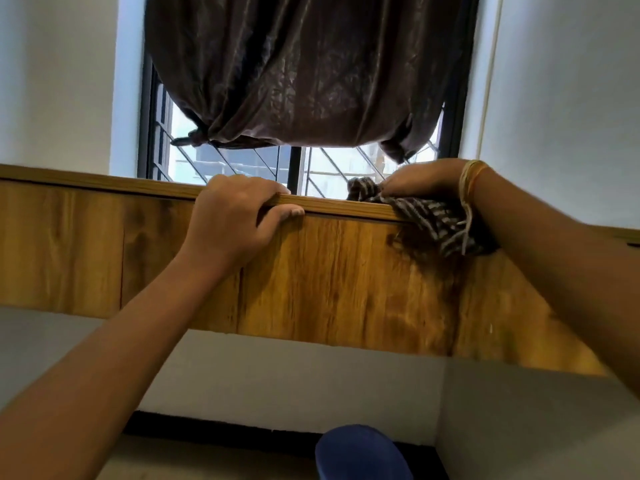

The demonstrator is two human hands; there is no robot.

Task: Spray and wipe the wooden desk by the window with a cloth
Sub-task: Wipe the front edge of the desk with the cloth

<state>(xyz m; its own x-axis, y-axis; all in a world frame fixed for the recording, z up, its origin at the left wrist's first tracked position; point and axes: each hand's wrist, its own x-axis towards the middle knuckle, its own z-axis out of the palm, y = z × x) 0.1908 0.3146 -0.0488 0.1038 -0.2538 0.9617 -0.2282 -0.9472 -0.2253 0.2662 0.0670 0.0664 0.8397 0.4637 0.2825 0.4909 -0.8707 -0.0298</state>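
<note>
Wiping along the top edge of the wooden desk (346, 271) is the step in hand, judging from where the cloth sits. The view looks up at the desk's grained front panel from below, with the window (242, 164) and its knotted dark curtain (304, 71) at twelve o'clock.

At about ten o'clock from the middle of the view, the left hand (235, 220) braces on the rim: its fingers curl over the top edge and the thumb presses the front face just under it, so the grip is closed snugly on the wood and holds nothing else. It looks like a steadying hold, and it would serve best planted firm while the other arm works.

At about two o'clock, the right hand (426, 178), a yellow thread band at its wrist, presses the striped cloth (433, 220) onto the top edge; the cloth drapes over the rim and hangs down the front panel. The fingers lie over the cloth, but how tightly they pinch it I cannot tell, since they are partly hidden behind the rim.

To do this well, I would keep the cloth bunched flat under the palm, draw it along the rim in overlapping passes, and then take in the panel below. No spray bottle is visible. A blue rounded object (360, 452) sits at six o'clock.
</note>
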